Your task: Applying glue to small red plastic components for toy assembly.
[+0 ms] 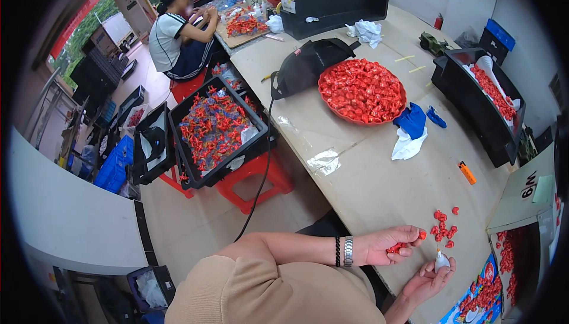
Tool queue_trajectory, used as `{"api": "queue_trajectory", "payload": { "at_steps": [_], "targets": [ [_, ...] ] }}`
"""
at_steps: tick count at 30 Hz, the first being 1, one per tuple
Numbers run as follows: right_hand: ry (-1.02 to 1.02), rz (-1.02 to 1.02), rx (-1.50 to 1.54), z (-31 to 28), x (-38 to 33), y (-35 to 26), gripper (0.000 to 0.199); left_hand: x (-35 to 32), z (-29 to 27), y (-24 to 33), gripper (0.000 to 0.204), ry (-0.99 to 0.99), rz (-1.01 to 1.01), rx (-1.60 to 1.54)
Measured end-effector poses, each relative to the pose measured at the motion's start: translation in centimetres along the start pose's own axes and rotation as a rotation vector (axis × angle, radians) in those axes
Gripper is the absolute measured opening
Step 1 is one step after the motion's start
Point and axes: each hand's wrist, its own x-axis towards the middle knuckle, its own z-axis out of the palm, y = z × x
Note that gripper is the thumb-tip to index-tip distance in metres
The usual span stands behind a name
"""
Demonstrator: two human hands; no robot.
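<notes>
My left hand (388, 246), with a watch and a dark bracelet at the wrist, pinches a small red piece (422, 235) between thumb and forefinger. More red pieces (396, 247) are tucked in its curled fingers. Just below it, my right hand (430, 281) grips a small white bottle (441, 261) whose narrow orange-brown tip points up. The tip is apart from the pinched piece. Several loose glossy red pieces (442, 229) lie on the table (379, 199) just beyond both hands. Their exact kind is too small to tell.
A red bowl (361, 121) heaped with red pieces stands farther back, beside a black bag (311, 66). An orange lighter (467, 173) and blue cloth (411, 120) lie nearby. Black bins (474, 108) (261, 137) flank the table. A co-worker (178, 37) sits far left.
</notes>
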Motion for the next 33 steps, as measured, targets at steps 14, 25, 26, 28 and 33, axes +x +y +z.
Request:
{"api": "queue_trajectory", "payload": {
  "at_steps": [14,25,26,28,33],
  "targets": [
    [-0.018,0.006,0.003,-0.7,0.0,0.2,0.032,-0.2,-0.5,-0.2,0.018,-0.064,0.020,0.006],
    [-0.025,0.003,-0.001,-0.3,-0.3,-0.2,0.034,-0.3,-0.5,-0.3,0.017,-0.106,0.012,0.061],
    [-0.036,0.006,-0.003,-0.4,-0.3,-0.1,0.034,-0.2,-0.6,-0.4,0.017,-0.107,0.011,0.067],
    [-0.062,0.013,0.007,-0.6,-0.1,0.2,0.033,-0.3,-0.4,-0.3,0.016,-0.086,0.010,0.055],
    [-0.029,0.003,0.006,-0.6,-0.2,0.1,0.031,-0.2,-0.7,-0.3,0.018,-0.126,0.016,0.055]
  ]
}}
